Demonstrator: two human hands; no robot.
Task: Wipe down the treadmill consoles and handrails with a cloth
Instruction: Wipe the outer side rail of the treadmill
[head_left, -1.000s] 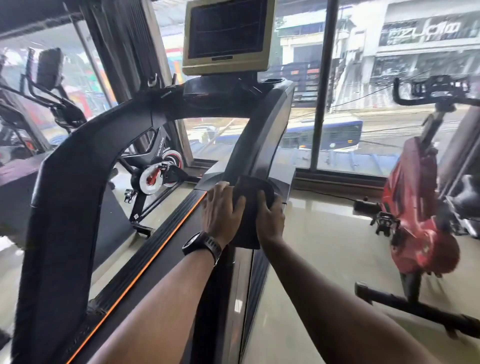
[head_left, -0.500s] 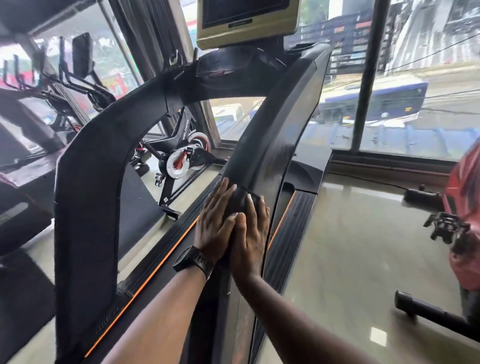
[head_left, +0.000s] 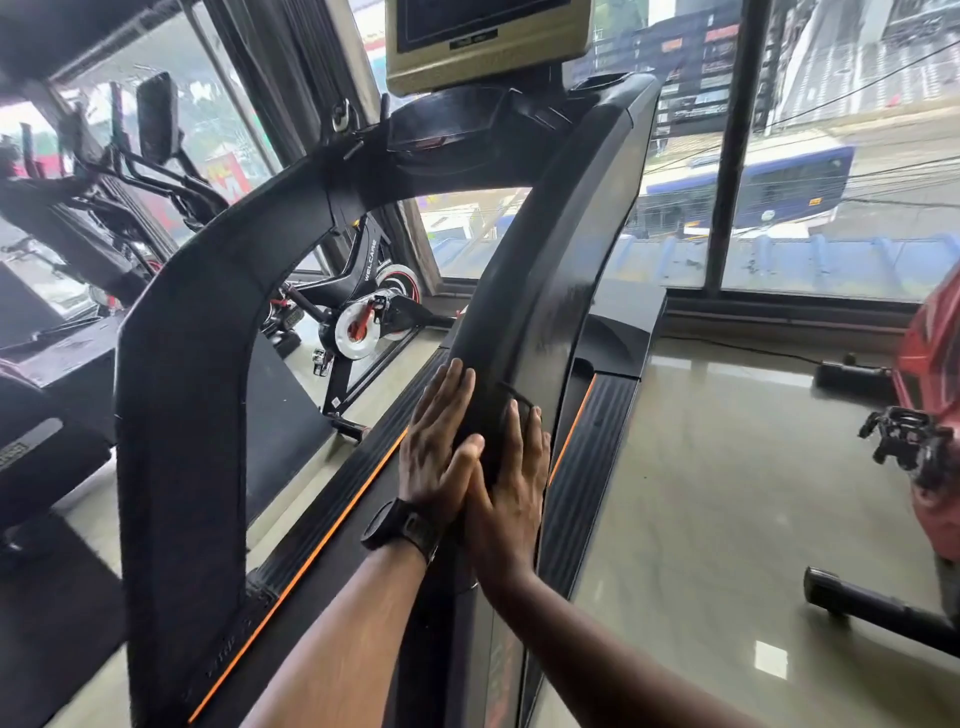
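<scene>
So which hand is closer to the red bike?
Right. The right hand presses flat on the dark cloth on the treadmill upright, on the side toward the red exercise bike. The left hand, wearing the watch, lies on the upright's other side, farther away.

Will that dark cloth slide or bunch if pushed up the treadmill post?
Likely floppy: the cloth drapes round the post under the left hand and right hand. The post looks glossy, so it should slide, though edges may bunch.

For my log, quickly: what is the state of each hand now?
Left hand: open, flat against the treadmill upright.
Right hand: open, pressing the cloth flat.
</scene>
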